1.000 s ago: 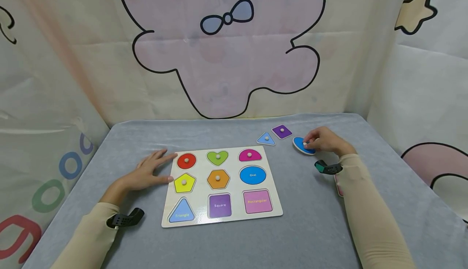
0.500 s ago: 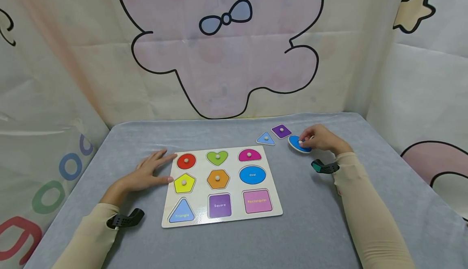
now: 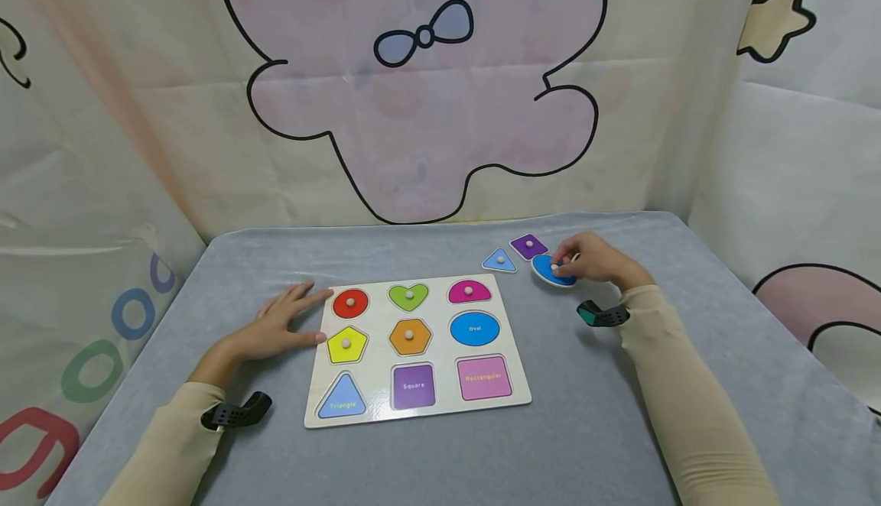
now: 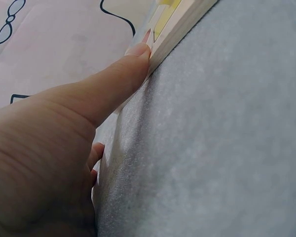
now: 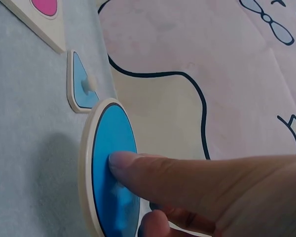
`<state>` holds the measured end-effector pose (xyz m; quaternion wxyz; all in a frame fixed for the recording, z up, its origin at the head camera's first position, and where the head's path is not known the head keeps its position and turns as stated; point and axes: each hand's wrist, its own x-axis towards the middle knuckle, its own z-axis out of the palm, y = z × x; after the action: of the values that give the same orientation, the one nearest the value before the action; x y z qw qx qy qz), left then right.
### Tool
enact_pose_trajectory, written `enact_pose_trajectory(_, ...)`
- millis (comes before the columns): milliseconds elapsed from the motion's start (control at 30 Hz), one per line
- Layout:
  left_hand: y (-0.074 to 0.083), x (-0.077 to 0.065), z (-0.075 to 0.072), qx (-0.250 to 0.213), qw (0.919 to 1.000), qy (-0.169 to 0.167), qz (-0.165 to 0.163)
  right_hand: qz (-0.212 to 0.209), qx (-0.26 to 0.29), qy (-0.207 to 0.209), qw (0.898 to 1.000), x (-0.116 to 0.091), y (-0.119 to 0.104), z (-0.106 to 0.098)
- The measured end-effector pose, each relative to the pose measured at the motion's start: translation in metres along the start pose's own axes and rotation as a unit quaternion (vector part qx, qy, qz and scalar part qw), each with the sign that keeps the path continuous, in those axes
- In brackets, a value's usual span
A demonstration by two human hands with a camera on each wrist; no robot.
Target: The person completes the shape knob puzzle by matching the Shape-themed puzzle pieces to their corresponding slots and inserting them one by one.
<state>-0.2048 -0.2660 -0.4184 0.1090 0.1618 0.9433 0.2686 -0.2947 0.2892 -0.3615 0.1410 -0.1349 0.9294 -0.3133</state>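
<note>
My right hand (image 3: 593, 258) pinches the knob of a blue oval puzzle piece (image 3: 548, 271), held above the cloth to the right of the board; its shadow falls on the cloth in the right wrist view. My left hand (image 3: 275, 324) lies with fingers spread at the left edge of a white shape puzzle board (image 3: 375, 376), the thumb touching that edge. Red circle (image 3: 350, 303), green heart, magenta half-circle, yellow pentagon and orange hexagon pieces with knobs sit in the board. Bare printed slots show Oval (image 3: 476, 329), Triangle (image 3: 342, 397), Square (image 3: 414, 386) and Rectangular (image 3: 485, 377).
Beyond the board's far right corner lie a light blue triangle piece (image 3: 499, 261) and a purple piece (image 3: 528, 246), each with a knob. A grey cloth (image 3: 427, 460) covers the table. Printed curtains (image 3: 206, 147) stand around the back and sides.
My right hand has carried the blue oval piece leftward, nearer the triangle and purple pieces. A pink piece by the right forearm is now hidden. My left hand and the board have stayed put.
</note>
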Motion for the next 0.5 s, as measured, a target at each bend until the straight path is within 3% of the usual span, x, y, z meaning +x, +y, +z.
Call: enact_pose_trajectory(500,-0.001,0.000,0.000,0.002,1.0000,0.001,0.003,-0.020,-0.009,-0.010,1.000,0.002,-0.025,0.013)
